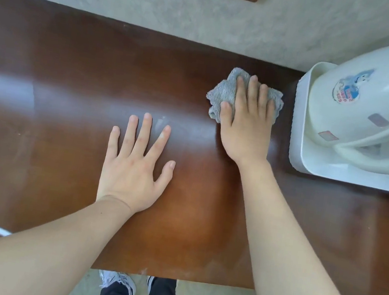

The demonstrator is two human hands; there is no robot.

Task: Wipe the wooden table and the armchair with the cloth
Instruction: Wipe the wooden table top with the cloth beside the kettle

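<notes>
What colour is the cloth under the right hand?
Grey: the cloth is plain grey terry, seen in the head view beneath the right hand.

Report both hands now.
Left hand: open, flat on the wooden table.
Right hand: open, pressing the cloth.

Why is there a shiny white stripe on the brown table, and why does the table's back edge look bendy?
In the head view, the pale band across the wooden table is glare from light bouncing off its polished top, passing just beyond the left hand. The curved back edge is wide-angle lens distortion. The right hand pressing the cloth looks sharp, the kettle bulges.
</notes>
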